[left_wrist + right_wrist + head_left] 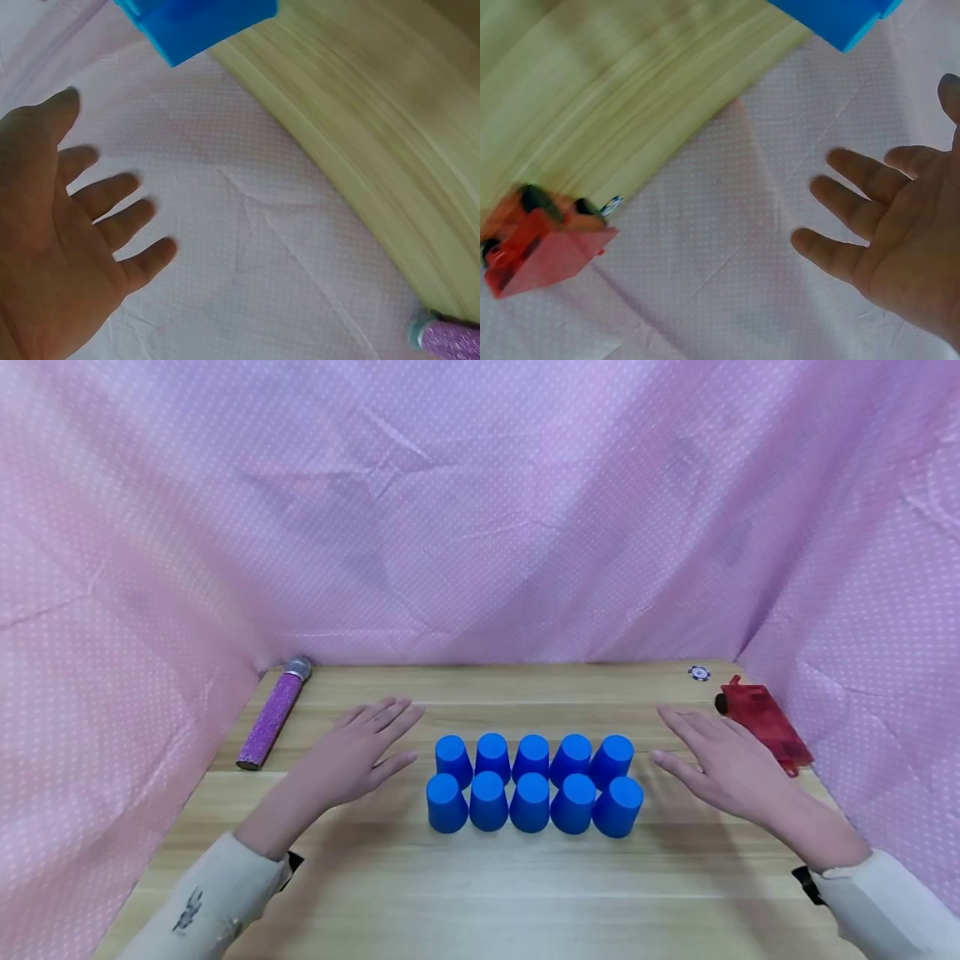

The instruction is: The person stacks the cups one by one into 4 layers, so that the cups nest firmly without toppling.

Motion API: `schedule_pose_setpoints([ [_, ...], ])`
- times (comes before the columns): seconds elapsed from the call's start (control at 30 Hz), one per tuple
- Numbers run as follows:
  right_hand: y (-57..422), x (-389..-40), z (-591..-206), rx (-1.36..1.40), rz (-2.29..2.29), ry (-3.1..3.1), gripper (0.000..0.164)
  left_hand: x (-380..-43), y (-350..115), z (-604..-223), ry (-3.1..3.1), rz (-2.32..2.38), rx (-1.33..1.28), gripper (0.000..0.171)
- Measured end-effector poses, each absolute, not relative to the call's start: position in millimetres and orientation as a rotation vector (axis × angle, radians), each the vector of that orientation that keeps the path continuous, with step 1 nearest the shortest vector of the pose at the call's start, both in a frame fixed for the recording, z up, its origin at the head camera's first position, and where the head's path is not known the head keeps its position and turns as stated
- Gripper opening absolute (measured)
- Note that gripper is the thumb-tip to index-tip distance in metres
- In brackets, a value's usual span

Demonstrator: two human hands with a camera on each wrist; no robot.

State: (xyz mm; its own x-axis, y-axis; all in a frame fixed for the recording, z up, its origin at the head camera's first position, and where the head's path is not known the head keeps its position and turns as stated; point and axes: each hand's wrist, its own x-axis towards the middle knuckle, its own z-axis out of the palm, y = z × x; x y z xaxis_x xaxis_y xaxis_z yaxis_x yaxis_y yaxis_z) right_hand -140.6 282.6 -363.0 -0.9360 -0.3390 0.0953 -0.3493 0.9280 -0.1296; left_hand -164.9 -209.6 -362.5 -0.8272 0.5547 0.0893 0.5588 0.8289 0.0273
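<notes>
Several blue cups (530, 803) stand upside down in two rows on the wooden table, one row behind the other. Left of them my left hand (355, 756) hovers with its fingers extended and touches nothing. On the opposite side my right hand (722, 762) is likewise spread, apart from the cups. In the left wrist view the palm of the left hand (71, 232) is bare, with part of a blue cup (199, 26) at the top edge. A blue cup (836, 19) also shows at the top of the right wrist view, beyond the right hand (900, 232).
A purple glittery microphone (273, 717) lies at the table's left edge. On the right are a red toy vehicle (763, 720) with dark wheels and a poker chip (699, 673). Pink dotted cloth (480, 527) hangs around the back and sides of the table (480, 902).
</notes>
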Motion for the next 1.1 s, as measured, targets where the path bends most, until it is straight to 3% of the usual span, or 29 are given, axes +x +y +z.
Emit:
schedule_pose_setpoints([
  [0.23,264.9,-159.8,-364.6,0.558,0.293,-3.139,0.074,-182.4,-188.2,-364.8,-3.05,-0.208,-0.938,0.057],
  [0.47,251.8,-179.4,-371.8,0.621,0.312,-3.266,0.066,-190.0,-173.7,-367.0,-3.143,-0.232,-0.942,0.06],
  [1.1,234.7,-189.0,-378.4,0.722,0.232,-3.299,0.061,-198.7,-157.0,-372.3,-3.161,-0.125,-0.985,0.052],
])
